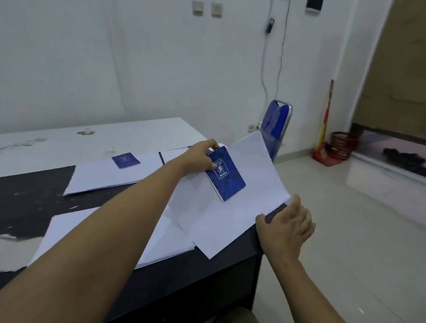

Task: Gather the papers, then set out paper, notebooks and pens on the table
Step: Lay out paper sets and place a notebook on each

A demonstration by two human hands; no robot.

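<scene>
My left hand (pixel 202 157) pinches the spiral top of a small blue notebook (pixel 225 176) and holds it over a white sheet of paper (pixel 235 209). That sheet lies tilted at the table's right corner, its far edge lifted. My right hand (pixel 285 223) holds the sheet's right edge at the corner. A stack of white paper (pixel 108 237) lies near the front edge under my left forearm. Farther back, a second blue notebook (pixel 125 160) rests on another sheet (pixel 106 176). A dark pen (pixel 161 158) lies beside it.
The table (pixel 27 199) is dark with a worn white far half. A blue folding chair (pixel 277 125) stands just beyond the right corner. A red broom and dustpan (pixel 327 143) and a red basket (pixel 343 144) sit by the wall near a doorway.
</scene>
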